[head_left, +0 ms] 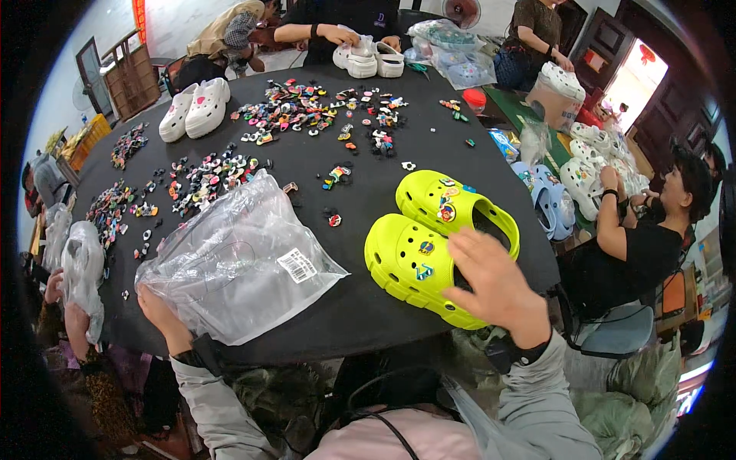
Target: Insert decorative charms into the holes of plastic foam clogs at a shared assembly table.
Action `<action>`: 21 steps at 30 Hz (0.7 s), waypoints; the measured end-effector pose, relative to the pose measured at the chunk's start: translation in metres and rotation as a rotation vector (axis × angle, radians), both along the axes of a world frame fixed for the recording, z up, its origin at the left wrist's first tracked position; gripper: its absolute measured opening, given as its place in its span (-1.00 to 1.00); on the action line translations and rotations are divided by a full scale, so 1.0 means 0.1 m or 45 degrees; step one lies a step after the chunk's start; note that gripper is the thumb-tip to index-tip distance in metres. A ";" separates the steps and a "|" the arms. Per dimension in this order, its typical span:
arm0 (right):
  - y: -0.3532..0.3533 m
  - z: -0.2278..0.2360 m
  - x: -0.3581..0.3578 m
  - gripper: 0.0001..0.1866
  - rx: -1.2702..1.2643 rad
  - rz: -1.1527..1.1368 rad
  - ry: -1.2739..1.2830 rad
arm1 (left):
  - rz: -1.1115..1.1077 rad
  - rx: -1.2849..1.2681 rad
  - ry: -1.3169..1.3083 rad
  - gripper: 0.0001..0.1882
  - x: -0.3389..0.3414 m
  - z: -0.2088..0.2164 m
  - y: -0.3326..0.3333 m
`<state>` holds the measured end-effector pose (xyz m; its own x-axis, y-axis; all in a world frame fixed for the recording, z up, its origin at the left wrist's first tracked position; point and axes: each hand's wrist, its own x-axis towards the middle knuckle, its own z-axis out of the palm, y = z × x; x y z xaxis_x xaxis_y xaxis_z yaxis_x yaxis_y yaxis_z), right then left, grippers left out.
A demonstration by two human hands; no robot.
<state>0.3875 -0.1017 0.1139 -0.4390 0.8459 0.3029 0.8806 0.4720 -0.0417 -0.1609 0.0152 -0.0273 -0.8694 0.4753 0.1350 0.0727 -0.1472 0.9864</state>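
A clear plastic bag point(230, 268) with a white barcode label point(297, 266) lies flat on the black round table. My left hand point(162, 314) grips the bag by its lower left edge, some fingers hidden by the film. To the right, a pair of lime-green clogs rests side by side, toes pointing left. Colourful shoe charms sit in the holes of the far clog point(418, 188) and the near clog point(387, 249). Over the heel opening of the near clog is my right hand point(494, 280), fingers stretched out and nothing held; whether it touches the clog I cannot tell.
Piles of small shoe charms point(287, 111) cover the table's far left and middle. White clogs point(195, 111) stand behind them. Across the table a person handles another white pair point(368, 60). At right, people sit and stand by a green table point(502, 103) with more clogs and bags.
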 end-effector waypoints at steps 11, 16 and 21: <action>0.00 -0.33 -0.07 -0.50 -0.009 -0.128 -0.069 | -0.228 0.039 -0.065 -0.50 -0.20 -0.29 -0.01; 0.01 -0.26 -0.07 -0.39 -0.033 -0.061 0.244 | -0.315 0.257 -0.171 -0.51 -0.37 -0.38 -0.01; -0.09 -0.16 0.13 -0.35 0.043 -0.122 0.130 | -0.566 0.310 -0.159 -0.66 0.17 0.00 -0.22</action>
